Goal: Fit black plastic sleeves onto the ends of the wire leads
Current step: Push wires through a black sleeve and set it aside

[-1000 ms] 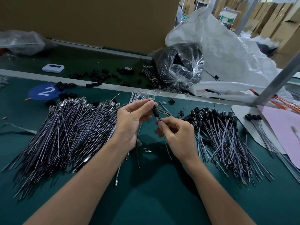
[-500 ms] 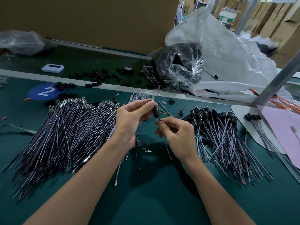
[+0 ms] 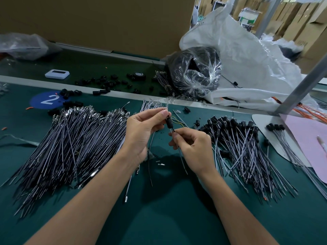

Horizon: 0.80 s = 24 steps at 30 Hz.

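My left hand (image 3: 144,129) pinches a black plastic sleeve (image 3: 169,122) between thumb and forefinger above the green mat. My right hand (image 3: 192,145) pinches a thin grey wire lead (image 3: 182,159) just below the sleeve; the lead runs up into the sleeve and hangs down past my palm. A second thin lead hangs from my left hand. A big pile of bare leads (image 3: 70,140) lies to the left. A pile of leads with sleeves fitted (image 3: 247,144) lies to the right.
Loose black sleeves (image 3: 106,84) are scattered along the back strip and near a blue "2" sticker (image 3: 46,100). A clear bag of black parts (image 3: 194,73) and a white sack (image 3: 247,59) stand behind. A pink sheet (image 3: 307,138) and metal post (image 3: 299,87) are at right.
Both hands stay almost where they were, working the same sleeve and lead; they drifted very slightly left. Nothing was picked up or let go.
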{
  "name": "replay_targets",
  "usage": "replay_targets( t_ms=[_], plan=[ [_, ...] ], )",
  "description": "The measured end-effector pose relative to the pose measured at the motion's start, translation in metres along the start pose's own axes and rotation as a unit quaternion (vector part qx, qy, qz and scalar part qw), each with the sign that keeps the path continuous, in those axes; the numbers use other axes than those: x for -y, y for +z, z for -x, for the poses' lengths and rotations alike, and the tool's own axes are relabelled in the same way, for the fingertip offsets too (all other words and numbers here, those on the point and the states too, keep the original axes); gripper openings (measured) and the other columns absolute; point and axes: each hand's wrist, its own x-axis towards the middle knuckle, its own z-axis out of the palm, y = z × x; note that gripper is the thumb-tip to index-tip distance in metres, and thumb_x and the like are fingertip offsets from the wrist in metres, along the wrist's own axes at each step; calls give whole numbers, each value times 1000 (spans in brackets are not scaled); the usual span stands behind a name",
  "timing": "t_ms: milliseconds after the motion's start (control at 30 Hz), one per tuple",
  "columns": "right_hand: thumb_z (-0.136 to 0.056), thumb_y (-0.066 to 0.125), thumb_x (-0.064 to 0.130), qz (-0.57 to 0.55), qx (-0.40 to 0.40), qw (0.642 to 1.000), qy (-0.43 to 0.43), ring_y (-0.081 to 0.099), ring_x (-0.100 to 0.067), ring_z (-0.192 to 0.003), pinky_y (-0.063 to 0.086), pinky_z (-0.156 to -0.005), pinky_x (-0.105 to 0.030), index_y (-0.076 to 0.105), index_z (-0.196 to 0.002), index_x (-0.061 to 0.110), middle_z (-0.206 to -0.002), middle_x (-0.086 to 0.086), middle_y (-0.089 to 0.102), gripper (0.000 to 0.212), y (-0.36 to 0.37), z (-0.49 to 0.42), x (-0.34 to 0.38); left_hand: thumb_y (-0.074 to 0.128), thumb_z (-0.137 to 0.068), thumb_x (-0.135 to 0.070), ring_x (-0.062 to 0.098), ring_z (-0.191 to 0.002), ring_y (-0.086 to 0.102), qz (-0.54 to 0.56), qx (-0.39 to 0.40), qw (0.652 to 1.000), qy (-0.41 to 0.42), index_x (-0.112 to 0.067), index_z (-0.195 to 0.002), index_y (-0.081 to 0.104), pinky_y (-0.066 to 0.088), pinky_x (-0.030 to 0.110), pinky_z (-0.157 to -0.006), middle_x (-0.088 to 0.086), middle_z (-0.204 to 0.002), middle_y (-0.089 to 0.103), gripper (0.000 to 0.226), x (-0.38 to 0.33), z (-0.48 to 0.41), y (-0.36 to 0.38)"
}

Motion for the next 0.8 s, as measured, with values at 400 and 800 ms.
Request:
replay_targets(
  t_ms=[400,800],
  plan=[
    [-88,69,6,-58,6,998,17,63,-8,-57,51,-60,-21,72,-81,20,-68,1,73,15,0,0,8,73,-77,-7,13,-77,66,-21,10,1000,-20,-14,-75,78,49,20,-65,10,-91,76,10,0,5,8],
    [-88,68,5,-68,-18,998,8,64,-3,-58,50,-61,-16,76,-86,13,-71,2,74,11,0,2,9,72,-79,-6,7,-64,61,-74,-9,997,1,-20,-68,78,36,24,-63,10,-90,75,19,1,5,7]
  ],
)
